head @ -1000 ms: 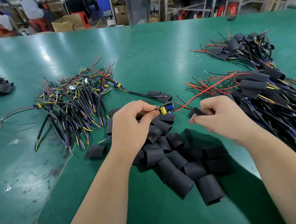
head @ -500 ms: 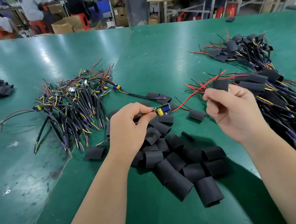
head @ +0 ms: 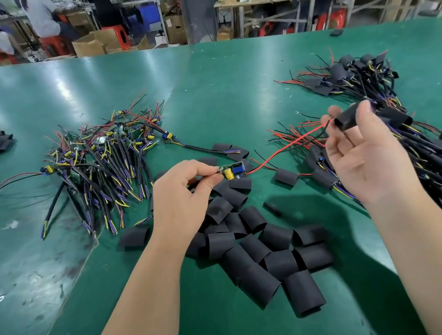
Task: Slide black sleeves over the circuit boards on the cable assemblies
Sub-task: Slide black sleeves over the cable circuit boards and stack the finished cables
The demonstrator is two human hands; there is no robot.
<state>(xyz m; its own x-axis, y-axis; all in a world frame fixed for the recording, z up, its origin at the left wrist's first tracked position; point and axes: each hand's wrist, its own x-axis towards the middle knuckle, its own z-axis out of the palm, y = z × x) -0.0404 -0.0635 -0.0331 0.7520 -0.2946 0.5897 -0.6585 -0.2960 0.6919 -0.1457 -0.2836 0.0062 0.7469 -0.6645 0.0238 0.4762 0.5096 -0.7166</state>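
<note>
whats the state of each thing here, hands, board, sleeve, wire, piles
left hand, pinches the circuit board
circuit board, bare, held above the table
right hand, holds one sleeve, raised
sleeve, not yet on the board, at the red wire tip
red wire, stretched from board toward the sleeve
loose sleeves, empty, heaped on the table
left cable pile, boards bare
right cable pile, sleeves on

— Where is there room?
— Not below my left fingers [head: 211,179]: loose sleeves [head: 256,251] cover the surface [head: 215,87] there. Bare cables [head: 103,165] lie left of them, and the sleeved bundle [head: 440,170] crowds under my right fingers [head: 367,128].
— Between them?
— A red wire [head: 283,149] spans it. Farther ahead, bare green.
</note>
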